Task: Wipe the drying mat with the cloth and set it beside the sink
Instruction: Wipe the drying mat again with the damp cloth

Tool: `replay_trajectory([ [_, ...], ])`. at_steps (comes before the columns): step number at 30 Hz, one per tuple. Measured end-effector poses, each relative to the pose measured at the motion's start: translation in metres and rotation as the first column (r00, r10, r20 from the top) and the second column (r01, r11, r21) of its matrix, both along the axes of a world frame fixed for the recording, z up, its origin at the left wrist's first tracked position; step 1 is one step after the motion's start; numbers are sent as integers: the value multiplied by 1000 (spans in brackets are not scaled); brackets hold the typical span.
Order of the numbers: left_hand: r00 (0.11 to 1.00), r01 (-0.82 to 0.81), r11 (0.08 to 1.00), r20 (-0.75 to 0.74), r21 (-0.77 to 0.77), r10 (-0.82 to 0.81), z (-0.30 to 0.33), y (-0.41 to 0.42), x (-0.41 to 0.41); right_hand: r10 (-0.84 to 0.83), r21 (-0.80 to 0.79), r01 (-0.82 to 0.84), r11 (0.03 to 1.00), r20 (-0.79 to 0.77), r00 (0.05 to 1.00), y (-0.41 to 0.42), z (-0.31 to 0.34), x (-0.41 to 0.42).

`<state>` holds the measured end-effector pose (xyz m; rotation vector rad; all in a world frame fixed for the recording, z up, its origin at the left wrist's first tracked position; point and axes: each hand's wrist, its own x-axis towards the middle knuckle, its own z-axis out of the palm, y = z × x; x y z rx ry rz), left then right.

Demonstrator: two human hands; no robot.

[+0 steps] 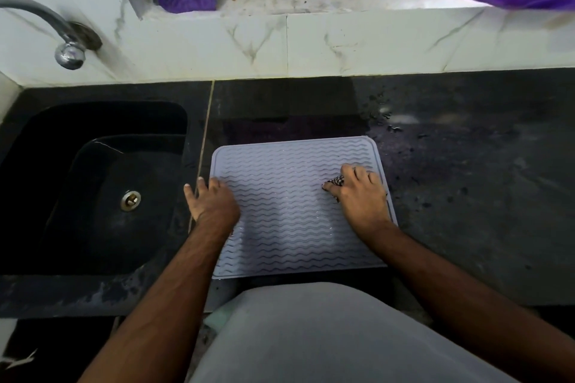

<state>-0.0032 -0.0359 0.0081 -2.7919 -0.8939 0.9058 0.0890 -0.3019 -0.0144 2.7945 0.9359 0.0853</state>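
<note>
While left hand (211,200) steadies, wavy-ribbed rectangular mat (289,227), checked cloth (337,180) bunched

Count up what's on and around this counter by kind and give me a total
Drying mat: 1
Cloth: 1, checked, bunched under the right hand
Hands: 2, with the left hand on the mat's left edge
Sink: 1
Tap: 1
Total: 6

Drying mat (295,211): pale lavender, wavy ribs, flat on the bench just right of the sink (93,190). Checked cloth (336,180) bunched under my right hand (361,196).
</note>
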Motion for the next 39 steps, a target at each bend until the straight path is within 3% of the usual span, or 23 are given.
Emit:
replay_trajectory([
  [10, 1000, 12, 999, -3, 45, -12, -4, -4, 2, -51, 22, 50, 998, 34, 998, -40, -1, 12],
  [29, 998, 35, 999, 58, -41, -33, -12, 8, -10, -250, -87, 251, 964, 16, 968, -87, 17, 14],
  [33, 994, 44, 995, 107, -88, -35, -11, 12, -17, -253, -26, 253, 967, 25, 967, -72, 22, 4],
  [39, 980, 85, 976, 193, -202, -45, -16, 32, -34, -111, 158, 119, 980, -59, 992, -14, 28, -20],
])
